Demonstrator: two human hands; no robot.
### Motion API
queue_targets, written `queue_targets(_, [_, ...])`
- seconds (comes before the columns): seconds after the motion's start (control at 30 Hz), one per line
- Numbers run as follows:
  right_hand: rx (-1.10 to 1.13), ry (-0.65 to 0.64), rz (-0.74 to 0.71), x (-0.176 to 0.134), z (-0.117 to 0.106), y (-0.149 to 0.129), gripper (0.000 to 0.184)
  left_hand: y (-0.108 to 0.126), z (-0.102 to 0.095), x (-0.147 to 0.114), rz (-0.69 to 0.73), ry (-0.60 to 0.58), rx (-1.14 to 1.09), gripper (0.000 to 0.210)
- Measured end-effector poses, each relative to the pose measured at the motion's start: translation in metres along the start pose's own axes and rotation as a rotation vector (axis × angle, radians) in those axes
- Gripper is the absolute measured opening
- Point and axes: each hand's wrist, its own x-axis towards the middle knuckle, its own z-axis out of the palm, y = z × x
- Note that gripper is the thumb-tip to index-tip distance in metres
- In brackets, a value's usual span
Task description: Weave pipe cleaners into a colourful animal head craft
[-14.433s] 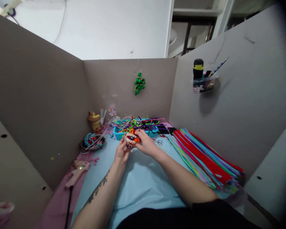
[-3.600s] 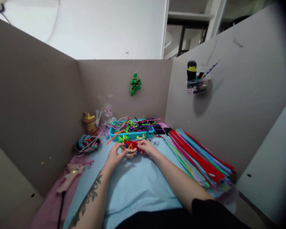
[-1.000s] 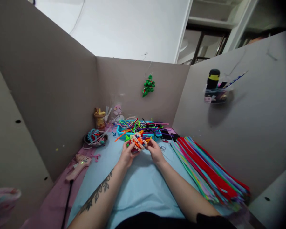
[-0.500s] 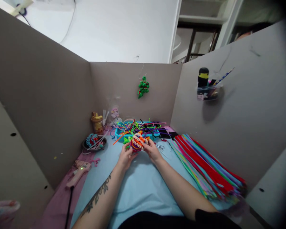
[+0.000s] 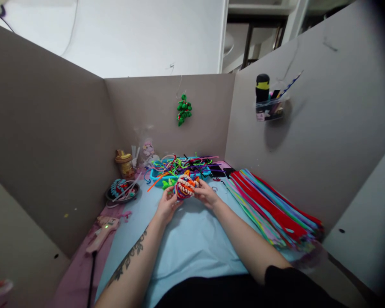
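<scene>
Between my two hands is a small rounded pipe-cleaner figure [image 5: 185,186], with cream, orange, red and purple coils and orange tips on top. My left hand [image 5: 167,204] grips its left and lower side, fingers closed on it. On the other side, the fingers of my right hand [image 5: 206,194] pinch its right edge. A bright green fuzzy piece [image 5: 169,183] shows just behind my left fingers. Farther back is a blue tray [image 5: 155,174] heaped with loose, many-coloured pipe cleaners [image 5: 182,164].
Bundles of pipe cleaners [image 5: 276,205] lie at the right. To the left are a pink glue gun [image 5: 103,233] with a lit green light, a dark bowl [image 5: 108,196] and a jar [image 5: 125,164]. A green ornament [image 5: 184,110] and a clear holder [image 5: 269,110] hang on the grey panels.
The view has shifted, so the surroundings sit a little farther left and higher. The figure has turned slightly in my hands; both hands keep hold of it.
</scene>
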Motion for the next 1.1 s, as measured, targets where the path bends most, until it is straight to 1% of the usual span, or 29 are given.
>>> queue_targets(0.07, [0.109, 0.009, 0.018, 0.001, -0.002, 0.001, 0.044, 0.0, -0.001, 0.002, 0.056, 0.008, 0.02, 0.053])
queue_targets(0.17, [0.276, 0.071, 0.046, 0.005, -0.006, 0.009, 0.029, 0.0, -0.002, 0.005, 0.12, 0.019, 0.034, 0.059])
queue_targets(0.23, [0.363, 0.121, 0.041, 0.009, -0.009, 0.016, 0.019, 0.003, -0.004, 0.007, 0.11, 0.034, 0.043, 0.062])
queue_targets(0.33, [0.411, 0.141, 0.034, 0.012, -0.01, 0.023, 0.013, 0.014, -0.008, 0.009, 0.017, 0.045, 0.097, 0.055])
queue_targets(0.43, [0.396, 0.111, 0.023, 0.011, -0.007, 0.023, 0.017, 0.033, -0.014, 0.014, -0.113, -0.015, 0.208, 0.042])
queue_targets(0.53, [0.308, 0.047, -0.025, 0.007, -0.002, 0.019, 0.025, 0.049, -0.017, 0.023, -0.235, -0.131, 0.398, 0.031])
queue_targets(0.6, [0.224, -0.016, -0.042, 0.004, -0.001, 0.018, 0.03, 0.054, -0.017, 0.03, -0.288, -0.212, 0.525, 0.026])
queue_targets(0.7, [0.098, -0.116, -0.026, 0.002, -0.003, 0.021, 0.036, 0.052, -0.013, 0.039, -0.326, -0.239, 0.593, 0.029])
queue_targets(0.77, [0.024, -0.135, -0.009, 0.003, -0.004, 0.026, 0.036, 0.05, -0.012, 0.042, -0.287, -0.203, 0.615, 0.033])
queue_targets(0.83, [-0.017, -0.12, -0.007, 0.005, -0.005, 0.03, 0.036, 0.05, -0.014, 0.041, -0.183, -0.124, 0.651, 0.036])
queue_targets(0.93, [-0.011, -0.075, -0.007, 0.008, -0.005, 0.033, 0.036, 0.052, -0.027, 0.029, 0.049, 0.085, 0.748, 0.033])
queue_targets(0.97, [-0.002, -0.057, 0.0, 0.009, -0.004, 0.033, 0.036, 0.051, -0.033, 0.023, 0.183, 0.199, 0.858, 0.026])
queue_targets(1.0, [0.008, -0.038, 0.011, 0.009, -0.004, 0.034, 0.036, 0.048, -0.039, 0.017, 0.251, 0.285, 0.98, 0.021])
queue_targets(1.03, [0.017, -0.021, 0.026, 0.01, -0.004, 0.034, 0.036, 0.044, -0.044, 0.011, 0.244, 0.324, 1.079, 0.018])
queue_targets(1.07, [0.024, -0.007, 0.04, 0.01, -0.003, 0.034, 0.036, 0.039, -0.048, 0.005, 0.171, 0.334, 1.138, 0.02])
queue_targets(1.1, [0.029, 0.001, 0.055, 0.01, -0.003, 0.035, 0.036, 0.032, -0.051, 0.002, 0.094, 0.331, 1.144, 0.026])
